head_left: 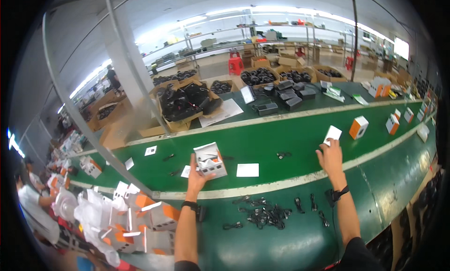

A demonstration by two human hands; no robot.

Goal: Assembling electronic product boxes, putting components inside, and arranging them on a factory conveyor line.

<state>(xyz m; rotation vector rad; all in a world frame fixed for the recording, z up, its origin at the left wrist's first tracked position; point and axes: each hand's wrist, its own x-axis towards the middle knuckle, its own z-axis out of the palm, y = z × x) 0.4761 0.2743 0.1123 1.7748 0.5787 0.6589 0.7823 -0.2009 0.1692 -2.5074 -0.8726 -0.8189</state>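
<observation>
My left hand (198,178) grips a small white and orange carton (216,170) whose lid stands open; something white shows inside it. Farther right over the green belt, my right hand (331,157) has its fingers closed on a white leaflet (333,132). A white paper sheet (247,170) lies flat on the belt just right of the carton. Between my hands a coiled black cable (283,155) rests on the belt. On the near green table sits a heap of black cables (268,215), with several single ones beside it.
Open cartons (157,217) with white plastic bags crowd the lower left. Closed boxes (359,127) stand on the belt at right. Black devices (286,94) and stuffed cardboard boxes (187,102) line the far side. A metal post (89,126) rises at left; a co-worker (35,205) is beyond.
</observation>
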